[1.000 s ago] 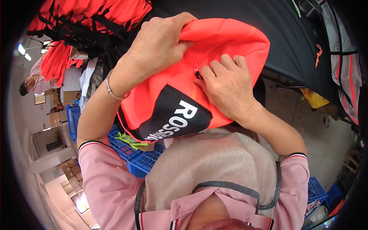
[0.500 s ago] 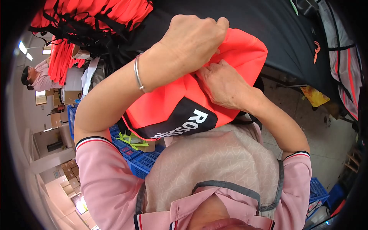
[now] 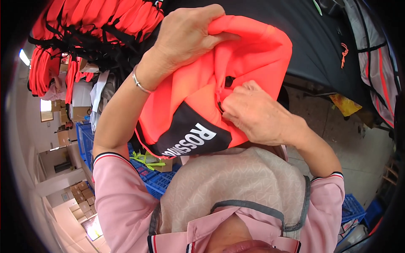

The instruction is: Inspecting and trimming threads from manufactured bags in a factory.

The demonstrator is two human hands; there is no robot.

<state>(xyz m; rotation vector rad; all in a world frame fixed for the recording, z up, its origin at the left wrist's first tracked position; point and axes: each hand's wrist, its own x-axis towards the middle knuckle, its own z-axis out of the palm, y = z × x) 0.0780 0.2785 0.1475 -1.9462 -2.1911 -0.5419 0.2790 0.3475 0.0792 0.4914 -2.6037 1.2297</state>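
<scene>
A bright orange-red fabric bag [image 3: 181,92] with a black panel [image 3: 190,133] and white lettering lies bunched against my front, over the near edge of the black-covered table. My left hand [image 3: 190,36] grips the bag's upper edge, thumb and fingers closed on the folded cloth. My right hand [image 3: 259,114] is closed at a seam or opening in the middle of the bag, its fingertips pinched there by a small dark piece. Just above those fingertips shows a small black spot [image 3: 229,81] on the cloth. What lies inside the folds is hidden.
Stacked orange-red items with black straps [image 3: 97,21] fill the far left. An orange cord [image 3: 344,55] lies on the black table cover [image 3: 312,46]; grey fabric [image 3: 371,55] hangs at the right. Blue crates [image 3: 158,181] stand beside me. A yellow bag [image 3: 346,104] sits under the table.
My left hand has shifted left and up along the bag's edge. My right hand has drawn back toward me and right, apart from the left, and the bag's folds have opened out.
</scene>
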